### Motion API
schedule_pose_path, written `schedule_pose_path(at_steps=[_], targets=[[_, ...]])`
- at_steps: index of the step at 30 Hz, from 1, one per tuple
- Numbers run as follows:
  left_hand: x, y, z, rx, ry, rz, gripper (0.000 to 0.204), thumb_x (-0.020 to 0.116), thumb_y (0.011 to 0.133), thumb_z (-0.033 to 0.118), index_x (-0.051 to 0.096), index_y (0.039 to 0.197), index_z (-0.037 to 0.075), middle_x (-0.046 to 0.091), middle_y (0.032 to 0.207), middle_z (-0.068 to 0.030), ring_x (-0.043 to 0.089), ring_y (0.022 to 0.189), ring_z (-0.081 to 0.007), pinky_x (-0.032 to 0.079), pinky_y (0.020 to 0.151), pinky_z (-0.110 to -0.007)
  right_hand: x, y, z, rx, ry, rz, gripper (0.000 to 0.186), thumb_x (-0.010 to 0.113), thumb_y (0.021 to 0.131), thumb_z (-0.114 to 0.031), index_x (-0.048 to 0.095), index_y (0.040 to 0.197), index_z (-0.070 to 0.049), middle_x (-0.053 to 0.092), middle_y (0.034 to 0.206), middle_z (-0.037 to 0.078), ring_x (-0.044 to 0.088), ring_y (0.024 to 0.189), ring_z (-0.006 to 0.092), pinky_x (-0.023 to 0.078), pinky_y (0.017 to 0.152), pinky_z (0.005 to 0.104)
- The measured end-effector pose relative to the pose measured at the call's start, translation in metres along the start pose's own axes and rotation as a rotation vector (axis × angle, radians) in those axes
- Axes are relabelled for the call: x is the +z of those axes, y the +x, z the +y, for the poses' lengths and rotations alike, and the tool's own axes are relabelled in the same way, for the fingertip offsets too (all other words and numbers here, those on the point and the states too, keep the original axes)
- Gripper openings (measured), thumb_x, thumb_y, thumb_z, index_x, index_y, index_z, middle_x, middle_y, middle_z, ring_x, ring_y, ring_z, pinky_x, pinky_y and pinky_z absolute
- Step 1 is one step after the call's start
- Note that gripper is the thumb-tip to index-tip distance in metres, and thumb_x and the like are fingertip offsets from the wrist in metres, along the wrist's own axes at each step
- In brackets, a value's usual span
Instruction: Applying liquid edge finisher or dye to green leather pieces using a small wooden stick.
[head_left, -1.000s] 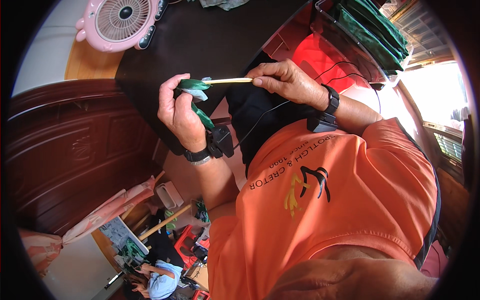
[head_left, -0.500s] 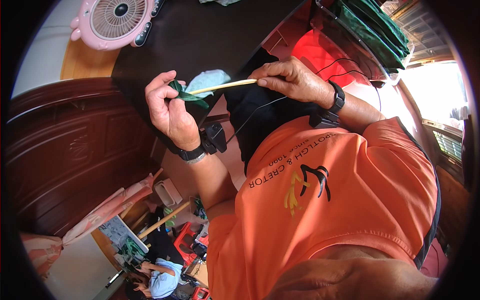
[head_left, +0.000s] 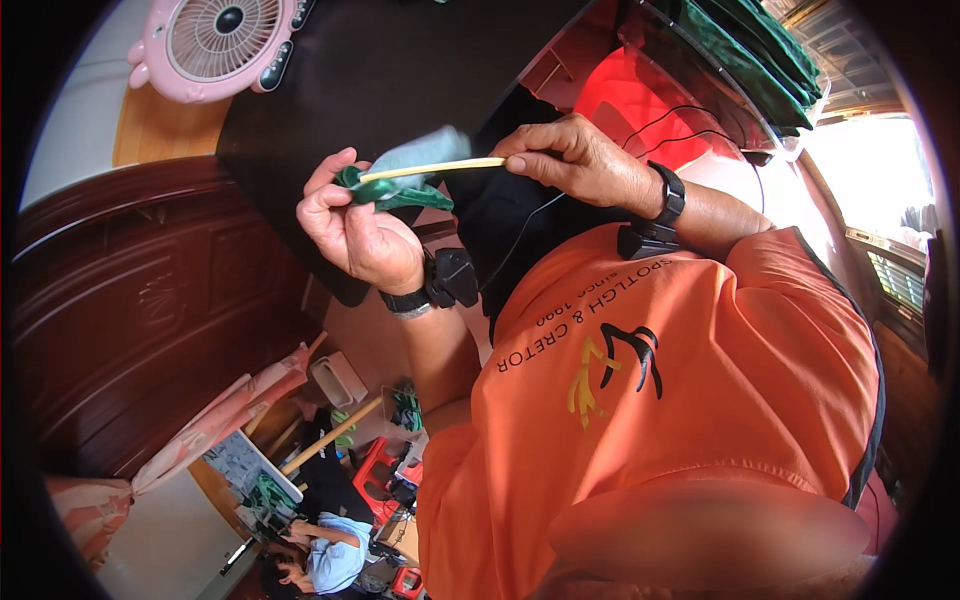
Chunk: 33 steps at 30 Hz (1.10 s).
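Observation:
My right hand [head_left: 558, 158] pinches one end of a thin pale-yellow stick [head_left: 450, 164] between thumb and fingers. The stick runs leftward across a small piece of dark green fabric [head_left: 415, 197] and a blurred pale blue piece [head_left: 420, 146], which sticks up behind it. My left hand [head_left: 355, 225] grips the green fabric at the stick's other end, with its fingers bent around it. Both hands are raised over my lap and the edge of a black table [head_left: 380, 60]. Each wrist carries a black strapped device.
A pink fan [head_left: 205, 55] stands at upper left, beside dark wood panelling [head_left: 160, 270]. A clear bin with folded green cloths [head_left: 745, 65] and a red seat [head_left: 615, 90] are at upper right. Cables hang nearby. A co-worker in light blue [head_left: 335, 555] sits far below left.
My left hand has shifted and turned the fabric. The pale blue piece, small and folded a second ago, now spreads upward behind the stick. My right hand still pinches the stick, barely moved.

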<state>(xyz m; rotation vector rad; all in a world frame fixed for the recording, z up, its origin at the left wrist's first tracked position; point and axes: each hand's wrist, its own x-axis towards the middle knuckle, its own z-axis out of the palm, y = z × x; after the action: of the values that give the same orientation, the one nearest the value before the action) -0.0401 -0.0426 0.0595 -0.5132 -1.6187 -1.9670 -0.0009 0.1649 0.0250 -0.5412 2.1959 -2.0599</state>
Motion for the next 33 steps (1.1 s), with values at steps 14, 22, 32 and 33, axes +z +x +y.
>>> schedule_pose_path(at_steps=[14, 22, 32, 33], targets=[[-0.019, 0.012, 0.005, -0.085, -0.051, -0.181, 0.017, 0.044, 0.075, -0.008, 0.047, 0.087, 0.003, 0.055, 0.106, -0.0221, 0.058, 0.083, -0.0224, 0.048, 0.082, -0.034, -0.011, 0.001, 0.003, -0.056, -0.166, 0.047, 0.02, 0.059, 0.089, -0.017, 0.064, 0.103, -0.003, 0.065, 0.08, 0.009, 0.062, 0.069, 0.0173, 0.049, 0.064, 0.0271], [-0.013, 0.011, 0.002, -0.063, -0.022, -0.234, 0.016, 0.041, 0.078, -0.006, 0.046, 0.09, 0.003, 0.056, 0.104, -0.0226, 0.058, 0.074, -0.0218, 0.05, 0.071, -0.032, -0.003, 0.001, 0.004, -0.096, -0.161, -0.019, 0.019, 0.058, 0.091, -0.014, 0.062, 0.101, 0.001, 0.062, 0.078, 0.006, 0.059, 0.069, 0.0132, 0.046, 0.062, 0.0256], [0.016, -0.014, -0.01, -0.072, 0.002, -0.142, 0.006, 0.046, 0.085, 0.005, 0.046, 0.091, 0.004, 0.059, 0.098, -0.0222, 0.054, 0.092, -0.0226, 0.039, 0.086, -0.034, 0.011, 0.004, 0.016, 0.123, 0.304, -0.013, 0.022, 0.055, 0.093, -0.019, 0.063, 0.103, -0.002, 0.049, 0.067, -0.005, 0.038, 0.057, 0.003, 0.034, 0.051, 0.0194], [0.016, -0.014, -0.01, -0.068, 0.001, -0.141, 0.006, 0.046, 0.085, 0.005, 0.046, 0.091, 0.004, 0.059, 0.098, -0.0222, 0.054, 0.092, -0.0226, 0.039, 0.086, -0.034, 0.012, 0.004, 0.02, 0.126, 0.39, -0.027, 0.022, 0.055, 0.093, -0.021, 0.064, 0.103, -0.003, 0.048, 0.065, -0.006, 0.038, 0.056, 0.0026, 0.033, 0.049, 0.0188]])
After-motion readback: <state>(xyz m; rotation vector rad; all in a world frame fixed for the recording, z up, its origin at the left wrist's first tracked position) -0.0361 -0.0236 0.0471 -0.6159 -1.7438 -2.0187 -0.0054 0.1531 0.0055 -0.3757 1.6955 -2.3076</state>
